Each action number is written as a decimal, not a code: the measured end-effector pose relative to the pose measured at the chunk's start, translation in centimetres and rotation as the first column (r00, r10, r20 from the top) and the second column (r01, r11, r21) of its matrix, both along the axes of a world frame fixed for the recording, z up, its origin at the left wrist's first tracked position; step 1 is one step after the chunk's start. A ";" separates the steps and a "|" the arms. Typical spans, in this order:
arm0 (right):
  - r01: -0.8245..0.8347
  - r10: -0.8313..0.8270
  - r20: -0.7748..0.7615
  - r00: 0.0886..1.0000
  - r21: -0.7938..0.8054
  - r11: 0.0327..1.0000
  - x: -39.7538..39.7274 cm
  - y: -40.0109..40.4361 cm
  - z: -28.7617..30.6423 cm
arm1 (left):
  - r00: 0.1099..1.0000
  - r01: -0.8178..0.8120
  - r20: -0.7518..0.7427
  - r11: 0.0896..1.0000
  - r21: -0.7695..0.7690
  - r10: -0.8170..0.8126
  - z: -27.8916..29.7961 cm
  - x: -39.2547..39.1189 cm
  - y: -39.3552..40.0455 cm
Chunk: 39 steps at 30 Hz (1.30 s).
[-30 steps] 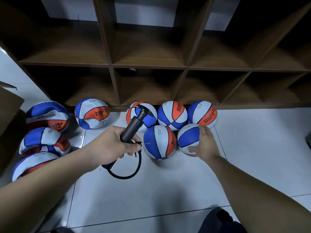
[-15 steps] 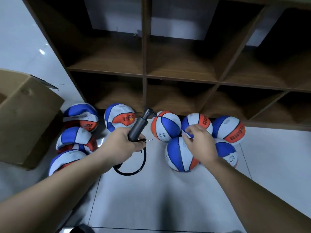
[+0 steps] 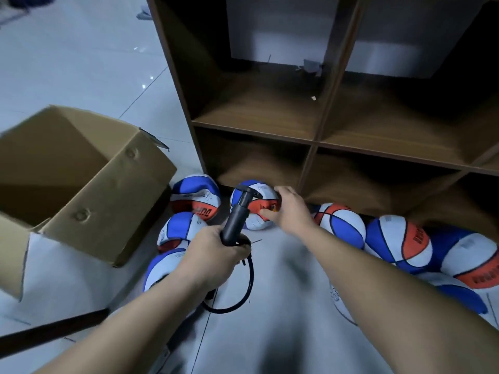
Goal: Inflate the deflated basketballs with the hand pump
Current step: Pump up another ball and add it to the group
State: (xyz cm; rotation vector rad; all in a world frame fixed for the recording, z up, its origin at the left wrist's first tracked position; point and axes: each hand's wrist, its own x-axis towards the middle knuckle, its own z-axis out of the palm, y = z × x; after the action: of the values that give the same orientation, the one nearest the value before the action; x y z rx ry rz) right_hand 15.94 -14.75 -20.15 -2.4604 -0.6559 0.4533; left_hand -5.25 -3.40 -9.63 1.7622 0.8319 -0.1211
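Right hand point(image 3: 290, 209) curls fingers and thumb over the red-white-blue panelled basketball point(image 3: 252, 209) on the pale tiled floor point(image 3: 270, 319), hard against the brown wooden cubby shelf point(image 3: 310, 147); the ball looks light, soft and under-filled, probably dents under grip, so best cupped from the top with valve turned up. Left hand point(image 3: 213, 257) is wrapped round the black plastic hand pump point(image 3: 236, 221), rigid barrel, floppy black hose point(image 3: 244, 287) looping below, thin needle easily bent
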 end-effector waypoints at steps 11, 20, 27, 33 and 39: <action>-0.018 0.004 -0.078 0.997 -0.181 0.983 3.4 5.9 -6.4 | 0.989 -0.141 0.051 0.990 -0.022 0.142 -0.5 2.3 1.6; 0.012 -0.021 -0.131 0.991 -0.074 0.997 -2.0 0.1 -3.6 | 0.999 -0.006 0.044 0.999 0.050 0.004 0.5 3.0 0.5; 0.138 -0.138 0.003 0.990 0.022 0.990 -9.4 -8.1 2.0 | 0.980 0.184 0.053 0.976 0.117 -0.191 2.8 2.5 -1.0; 0.136 -0.129 0.147 0.981 -0.038 0.990 -14.8 -13.4 4.4 | 0.910 0.401 0.068 0.909 0.114 -0.410 5.2 0.3 -3.6; 0.208 -0.205 0.245 0.948 0.014 0.978 -18.0 -15.1 6.4 | 0.892 0.432 0.089 0.894 0.116 -0.442 6.0 -1.5 -5.9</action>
State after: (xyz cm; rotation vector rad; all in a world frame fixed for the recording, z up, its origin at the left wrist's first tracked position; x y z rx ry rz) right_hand -2.02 -29.84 -13.75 -2.5851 -0.4835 0.0706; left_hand -6.76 -9.25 -3.65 2.0034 0.3491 -0.2810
